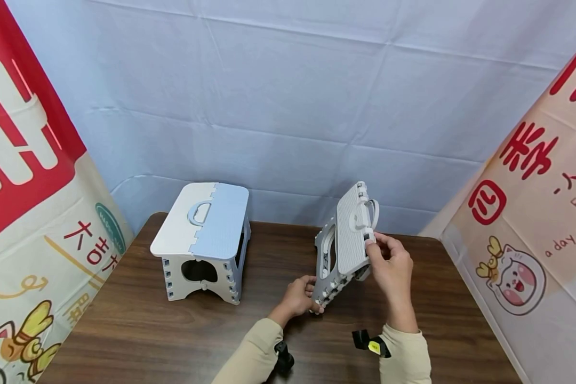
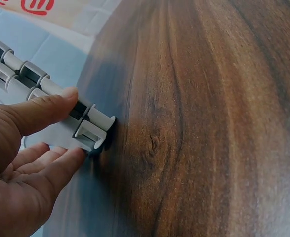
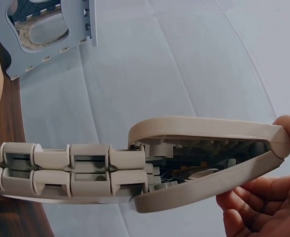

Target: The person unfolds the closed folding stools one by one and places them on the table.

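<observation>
A grey-and-white folding stool [image 1: 352, 229], partly folded, stands tilted on the right part of the table. My left hand [image 1: 298, 296] holds its lower near corner; in the left wrist view the thumb [image 2: 51, 109] lies over the hinged edge with the fingers underneath. At the upper right, my right hand [image 1: 392, 264] grips the edge of the folded seat, below the carry handle [image 1: 374, 213]. The right wrist view shows the two seat halves [image 3: 204, 129] angled narrowly apart, meeting at the right hand's fingers, while the hinged leg panels [image 3: 53, 159] lie against each other.
A second folding stool [image 1: 221, 218], white and light blue, stands unfolded on the left of the brown wooden table [image 1: 173, 341]. A pale blue cloth [image 1: 288, 96] hangs behind. Printed banners flank the table left [image 1: 24, 213] and right [image 1: 533, 213].
</observation>
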The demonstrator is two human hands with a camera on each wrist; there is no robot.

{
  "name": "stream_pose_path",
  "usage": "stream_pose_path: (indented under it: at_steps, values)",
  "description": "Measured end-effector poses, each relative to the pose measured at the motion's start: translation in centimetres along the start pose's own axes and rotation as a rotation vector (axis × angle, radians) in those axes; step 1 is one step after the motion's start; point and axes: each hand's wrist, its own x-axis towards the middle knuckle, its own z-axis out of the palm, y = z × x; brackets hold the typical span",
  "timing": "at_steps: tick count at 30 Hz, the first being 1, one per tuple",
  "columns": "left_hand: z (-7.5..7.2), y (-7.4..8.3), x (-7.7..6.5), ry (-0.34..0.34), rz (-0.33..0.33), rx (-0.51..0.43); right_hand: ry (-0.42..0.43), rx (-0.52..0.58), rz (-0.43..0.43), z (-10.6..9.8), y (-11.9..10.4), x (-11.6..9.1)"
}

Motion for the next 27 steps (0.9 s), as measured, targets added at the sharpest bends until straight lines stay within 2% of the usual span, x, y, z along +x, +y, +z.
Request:
stream_pose_path:
  at_steps: [5, 8, 18, 27]
  values:
    - [0.3, 0.1, 0.0, 0.0, -0.017, -0.036, 0.009, 0.001, -0.018, 0.3, -0.1, -0.1]
    - [0.5, 0.1, 0.1, 0.01, -0.005, -0.042, 0.014, 0.01, -0.032, 0.6, -0.2, 0.0]
    - [1.0, 0.1, 0.2, 0.078, 0.067, 0.059, 0.02, 0.026, -0.099, 1.9, -1.1, 0.2]
    - [1.1, -0.6, 0.5, 0.06, 0.056, 0.0, -0.017, -0.015, -0.153, 2.9, -2.3, 0.4]
